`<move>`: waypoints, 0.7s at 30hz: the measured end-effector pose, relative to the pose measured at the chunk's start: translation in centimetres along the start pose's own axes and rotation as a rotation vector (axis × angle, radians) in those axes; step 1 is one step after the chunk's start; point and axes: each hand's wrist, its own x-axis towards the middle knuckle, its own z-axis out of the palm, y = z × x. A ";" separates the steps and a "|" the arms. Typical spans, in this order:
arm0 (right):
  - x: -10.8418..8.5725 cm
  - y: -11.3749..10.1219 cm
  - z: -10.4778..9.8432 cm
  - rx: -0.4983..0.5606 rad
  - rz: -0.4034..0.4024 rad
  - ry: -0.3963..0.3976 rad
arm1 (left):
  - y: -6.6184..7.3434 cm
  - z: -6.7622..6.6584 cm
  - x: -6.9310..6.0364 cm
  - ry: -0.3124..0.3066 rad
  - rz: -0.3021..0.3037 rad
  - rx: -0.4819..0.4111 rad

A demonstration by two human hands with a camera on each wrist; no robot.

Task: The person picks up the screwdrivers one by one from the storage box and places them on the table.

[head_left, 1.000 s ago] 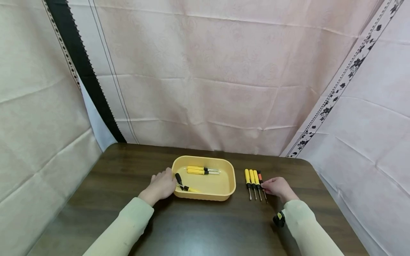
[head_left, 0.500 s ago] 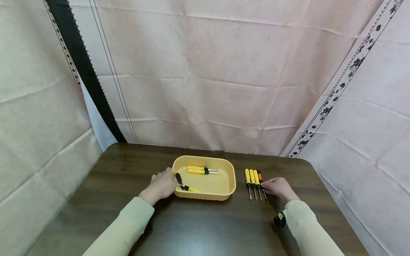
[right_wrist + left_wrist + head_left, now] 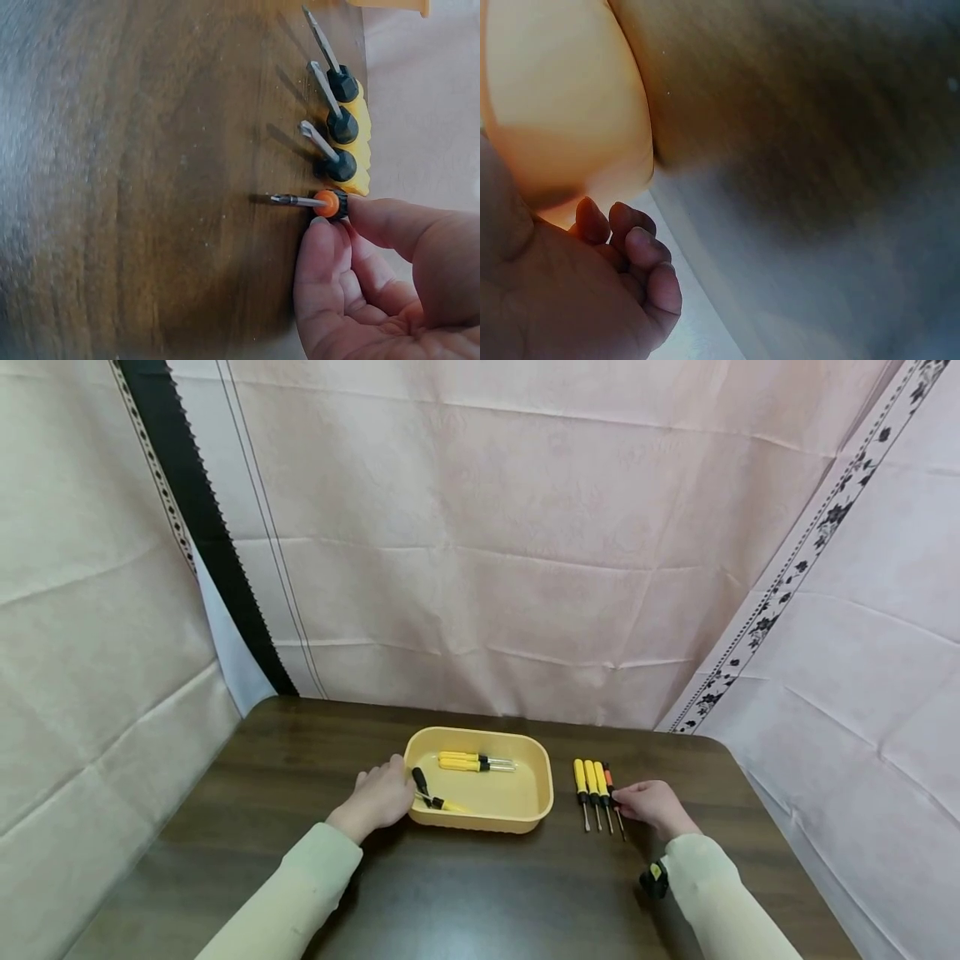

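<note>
Right hand (image 3: 651, 803): thumb and fingertips closed to a pinch on the orange driver (image 3: 326, 204), at the black part of its handle. That driver is on the table (image 3: 480, 893), at the 3 o'clock end of a row, just beside three yellow drivers (image 3: 591, 778). All four: handles to 12, shafts to about 6.

Left hand (image 3: 381, 793): at the 9 o'clock end of the tray (image 3: 517, 797), fingers part curled. Can't tell if it grips the rim or just rests there; thumb hidden.

Tray sits between the hands, row at its 3 o'clock. Inside: a yellow pair (image 3: 461, 766) near 12, side by side, shafts to 3; a black driver (image 3: 419, 778) near 9; one more yellow unit (image 3: 450, 806) near 7, shaft to 10, crossing the black one. Patterned cloth (image 3: 480, 552) hangs past the table's 12 o'clock edge.
</note>
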 end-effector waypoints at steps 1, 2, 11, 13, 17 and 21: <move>0.0 0.0 0.1 0.006 0.000 0.006 | 0.0 0.0 0.0 0.003 -0.001 0.000; 0.1 0.0 0.1 0.011 0.000 0.012 | 0.0 0.1 0.0 0.005 -0.002 -0.001; -0.1 0.1 0.4 -0.008 0.058 0.027 | -0.1 0.3 -0.2 -0.021 -0.006 -0.011; -0.1 0.0 0.4 0.000 0.049 0.026 | -0.1 0.2 -0.3 -0.019 -0.007 -0.016; 0.2 -0.1 0.4 0.015 0.033 0.037 | 0.0 -0.1 -0.1 -0.011 -0.007 -0.015; -0.2 -0.2 0.4 0.012 0.040 0.030 | 0.1 -0.1 -0.2 -0.014 -0.004 -0.012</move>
